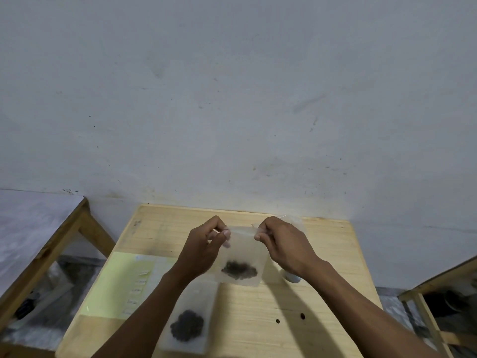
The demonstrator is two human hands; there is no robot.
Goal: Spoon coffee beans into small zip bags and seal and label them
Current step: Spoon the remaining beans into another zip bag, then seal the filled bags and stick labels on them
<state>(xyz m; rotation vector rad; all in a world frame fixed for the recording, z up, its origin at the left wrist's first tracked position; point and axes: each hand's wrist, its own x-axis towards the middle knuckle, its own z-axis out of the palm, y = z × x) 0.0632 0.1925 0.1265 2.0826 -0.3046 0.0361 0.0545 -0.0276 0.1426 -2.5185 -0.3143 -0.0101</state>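
Head view, looking down at a pale wooden bench (322, 254) set against a grey-white wall (232, 99).

Both hands are raised above the bench, holding one small clear zip bag (244, 254) between them by its top edge. Left hand (204, 250): fingers curled, thumb and fingertips pinching the bag's upper left corner. Right hand (284, 244): fingers curled, pinching the upper right corner. The bag hangs upright below the two grips, clear of the bench. A dark clump of coffee beans (240, 269) sits at its bottom. Whether the zip strip is fully closed cannot be told.

A second bag (189, 319) lies flat on the bench near the front edge, partly under the left forearm, with its own dark heap of beans inside.

To the left on the bench lies a pale yellow-green sheet (113, 285); small white labels (135, 290) run in a column along its right part. Any writing on them is too small to read.

A small white object (291, 277) stands on the bench just under the right wrist, mostly hidden; kind not identifiable.

Two dark holes (290, 319) show in the bench top, right of the second bag.

A wooden frame stands on either side of the bench.
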